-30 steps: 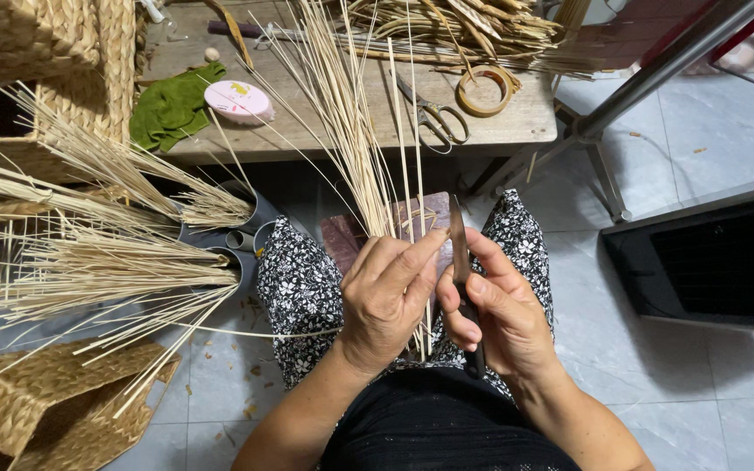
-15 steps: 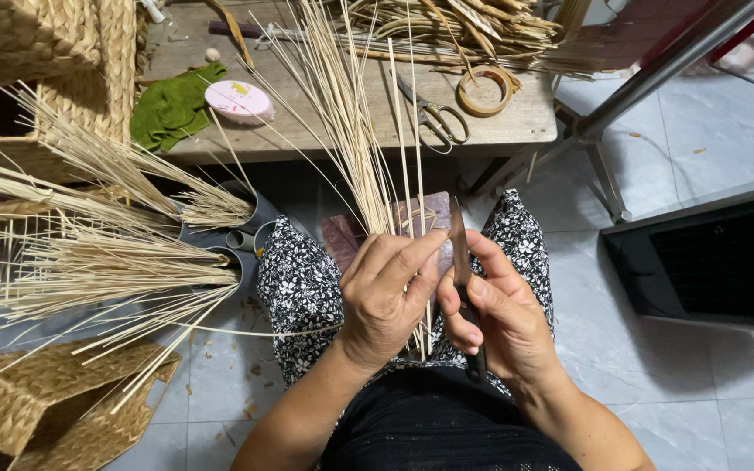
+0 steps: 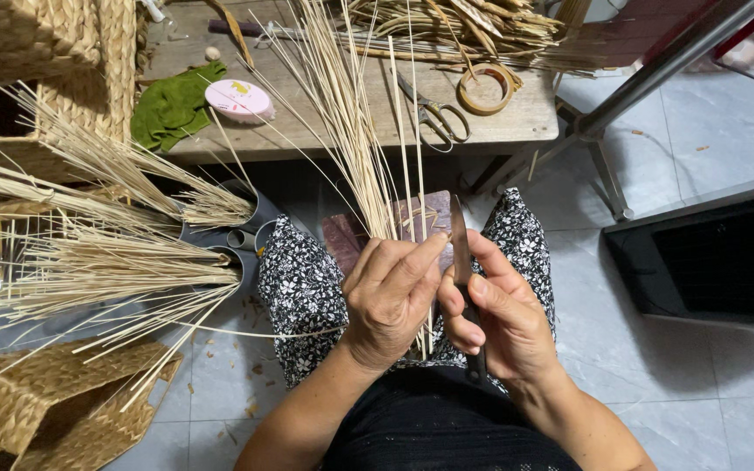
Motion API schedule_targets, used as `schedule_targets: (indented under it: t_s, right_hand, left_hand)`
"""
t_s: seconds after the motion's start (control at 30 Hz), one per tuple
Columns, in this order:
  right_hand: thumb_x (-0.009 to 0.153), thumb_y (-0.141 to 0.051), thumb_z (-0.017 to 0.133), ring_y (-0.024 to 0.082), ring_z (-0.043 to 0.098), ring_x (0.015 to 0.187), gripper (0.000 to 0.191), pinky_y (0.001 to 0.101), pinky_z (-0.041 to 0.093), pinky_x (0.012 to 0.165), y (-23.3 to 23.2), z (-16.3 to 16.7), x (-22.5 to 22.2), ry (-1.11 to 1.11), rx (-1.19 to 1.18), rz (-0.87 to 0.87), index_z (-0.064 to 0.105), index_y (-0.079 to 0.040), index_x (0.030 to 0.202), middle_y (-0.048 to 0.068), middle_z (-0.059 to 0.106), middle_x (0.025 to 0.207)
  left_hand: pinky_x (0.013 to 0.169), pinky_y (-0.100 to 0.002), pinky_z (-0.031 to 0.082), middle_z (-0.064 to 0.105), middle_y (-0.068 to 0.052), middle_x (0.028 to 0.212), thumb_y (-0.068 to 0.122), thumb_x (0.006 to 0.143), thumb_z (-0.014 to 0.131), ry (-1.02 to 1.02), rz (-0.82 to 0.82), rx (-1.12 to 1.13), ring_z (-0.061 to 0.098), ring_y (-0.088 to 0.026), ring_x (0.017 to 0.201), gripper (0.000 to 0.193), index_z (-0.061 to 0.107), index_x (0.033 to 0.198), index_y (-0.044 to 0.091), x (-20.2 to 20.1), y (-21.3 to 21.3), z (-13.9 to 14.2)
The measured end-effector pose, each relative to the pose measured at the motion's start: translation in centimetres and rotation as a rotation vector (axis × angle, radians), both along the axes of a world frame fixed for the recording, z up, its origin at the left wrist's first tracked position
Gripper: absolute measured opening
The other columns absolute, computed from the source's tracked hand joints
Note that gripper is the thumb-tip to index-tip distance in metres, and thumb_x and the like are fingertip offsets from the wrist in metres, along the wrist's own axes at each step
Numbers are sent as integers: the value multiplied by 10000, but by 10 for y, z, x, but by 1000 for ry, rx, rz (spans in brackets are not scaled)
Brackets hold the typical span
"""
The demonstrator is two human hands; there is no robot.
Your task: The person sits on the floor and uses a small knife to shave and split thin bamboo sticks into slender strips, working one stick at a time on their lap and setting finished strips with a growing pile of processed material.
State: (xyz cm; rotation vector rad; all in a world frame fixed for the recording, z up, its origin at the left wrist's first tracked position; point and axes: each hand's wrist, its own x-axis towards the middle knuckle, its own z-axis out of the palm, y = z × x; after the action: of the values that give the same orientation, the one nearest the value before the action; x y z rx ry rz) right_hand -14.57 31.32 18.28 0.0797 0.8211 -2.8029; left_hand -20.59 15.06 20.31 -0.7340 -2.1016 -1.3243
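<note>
Left hand (image 3: 392, 301) grips the reed bundle (image 3: 351, 131), right hand (image 3: 499, 318) clasps a knife (image 3: 460, 253) beside it, near the table edge (image 3: 359, 148)

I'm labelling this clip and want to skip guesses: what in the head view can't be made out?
- Lower ends of the sticks: hidden inside the left hand.
- Knife handle: mostly wrapped by the right hand.
- Board on the lap: covered by sticks and hands.
- Basket: cut off by the top and left edges.
- Dark panel: cut off by the right edge.
</note>
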Motion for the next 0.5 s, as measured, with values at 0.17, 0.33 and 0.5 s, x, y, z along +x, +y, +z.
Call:
schedule_targets:
  t_s: [0.17, 0.33, 0.5]
  right_hand:
    - [1045, -133, 596, 137, 517, 580, 503, 235, 441, 488, 0, 3, 3, 24, 31, -1, 461, -154, 1530, 157, 582, 944]
    - [1042, -138, 591, 134, 523, 577, 515, 237, 451, 483, -2, 4, 5, 14, 65, -2, 442, -162, 1534, 154, 585, 943]
    - [1048, -142, 580, 134, 526, 586, 519, 241, 460, 485, -2, 4, 4, 23, 73, 3, 428, -165, 1543, 153, 590, 950]
  left_hand:
    - [622, -251, 571, 654, -27, 886, -5, 925, 765, -126, -75, 123, 661, -125, 729, 224, 699, 1130, 57, -2, 3, 0]
    - [640, -256, 578, 657, -32, 888, -7, 932, 768, -95, -69, 111, 672, -128, 748, 238, 690, 1146, 60, -1, 2, 1]
    - [698, -287, 593, 655, -34, 894, -5, 925, 778, -19, -26, 57, 683, -162, 794, 293, 677, 1189, 68, 0, 1, 2]
